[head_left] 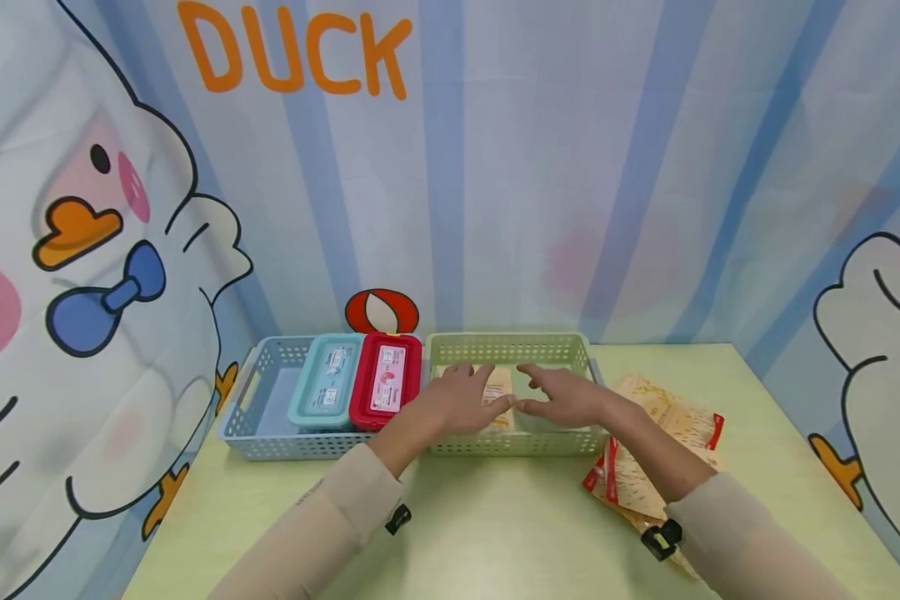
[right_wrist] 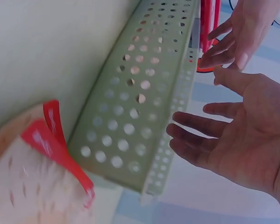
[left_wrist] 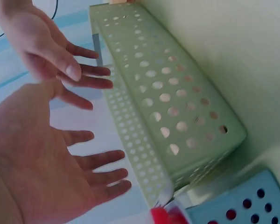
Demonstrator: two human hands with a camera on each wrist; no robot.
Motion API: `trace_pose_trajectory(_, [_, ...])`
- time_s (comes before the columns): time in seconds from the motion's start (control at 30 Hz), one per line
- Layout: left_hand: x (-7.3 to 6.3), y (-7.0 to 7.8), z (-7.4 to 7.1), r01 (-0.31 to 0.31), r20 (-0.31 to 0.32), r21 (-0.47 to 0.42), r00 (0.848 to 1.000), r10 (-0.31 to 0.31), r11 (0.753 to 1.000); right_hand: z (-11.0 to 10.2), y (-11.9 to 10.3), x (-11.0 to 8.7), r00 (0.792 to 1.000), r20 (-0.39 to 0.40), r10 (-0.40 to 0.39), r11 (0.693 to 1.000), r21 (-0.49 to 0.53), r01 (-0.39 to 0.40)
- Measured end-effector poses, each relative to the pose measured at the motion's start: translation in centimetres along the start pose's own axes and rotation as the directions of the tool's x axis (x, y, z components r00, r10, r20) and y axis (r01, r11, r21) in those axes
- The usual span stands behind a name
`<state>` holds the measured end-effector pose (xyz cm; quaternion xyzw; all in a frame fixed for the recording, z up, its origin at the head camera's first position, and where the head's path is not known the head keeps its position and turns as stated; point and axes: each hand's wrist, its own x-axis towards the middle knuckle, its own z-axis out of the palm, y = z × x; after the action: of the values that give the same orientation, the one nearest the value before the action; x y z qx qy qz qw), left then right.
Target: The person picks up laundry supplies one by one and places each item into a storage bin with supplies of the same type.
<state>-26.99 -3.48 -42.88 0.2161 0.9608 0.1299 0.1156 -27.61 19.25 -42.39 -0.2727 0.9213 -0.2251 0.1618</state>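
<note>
Both hands hover over the green perforated basket (head_left: 513,446), thumbs turned toward each other. My left hand (head_left: 461,404) is above the basket's left half with its fingers spread and holding nothing. Above the right half is my right hand (head_left: 568,398), its fingers loosely extended and likewise bare. A beige package (head_left: 501,385) lies inside the basket, partly hidden behind the left hand. In the right wrist view, the right palm (right_wrist: 252,135) faces the basket's rim, and the left hand (right_wrist: 249,32) appears beyond it.
Left of the green basket stands a blue basket (head_left: 270,448) holding a teal-lidded box (head_left: 328,383) and a red-lidded box (head_left: 386,379). Beige bags with red edges (head_left: 637,482) lie on the table under the right forearm. A printed curtain (head_left: 510,183) hangs behind.
</note>
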Motion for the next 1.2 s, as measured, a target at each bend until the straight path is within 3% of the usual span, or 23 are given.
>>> trace_pose_trajectory(0.27, [-0.4,-0.3,-1.3,-0.086,-0.030,0.038,0.996,0.088,0.996,-1.8,-0.4,-2.0,0.999,-0.024,-0.025,0.996,-0.083,0.022])
trace_pose_trajectory(0.5, [-0.4,-0.8,-2.5,-0.133,-0.145,0.149,0.977,0.154,0.980,-2.7,-0.1,-3.3,0.984,-0.171,-0.044,0.980,-0.197,0.010])
trace_pose_trajectory(0.7, [-0.8,-1.1,-3.0,-0.097,-0.177,0.165,0.976,0.126,0.981,-2.9,0.5,-4.3,0.956,-0.281,-0.086,0.941,-0.339,-0.015])
trace_pose_trajectory(0.87, [-0.7,-1.5,-2.9,-0.033,-0.214,0.203,0.974,0.078,0.979,-2.7,1.2,-5.3,0.946,-0.311,-0.095,0.913,-0.406,-0.041])
trace_pose_trajectory(1.03, [-0.6,-1.8,-2.6,-0.025,-0.218,0.194,0.974,0.068,0.981,-2.5,2.1,-6.1,0.939,-0.329,-0.097,0.919,-0.392,-0.043])
trace_pose_trajectory(1.2, [-0.5,-1.7,-2.0,-0.046,-0.214,0.119,0.974,0.070,0.992,-2.8,2.9,-7.1,0.940,-0.332,-0.076,0.955,-0.294,-0.026])
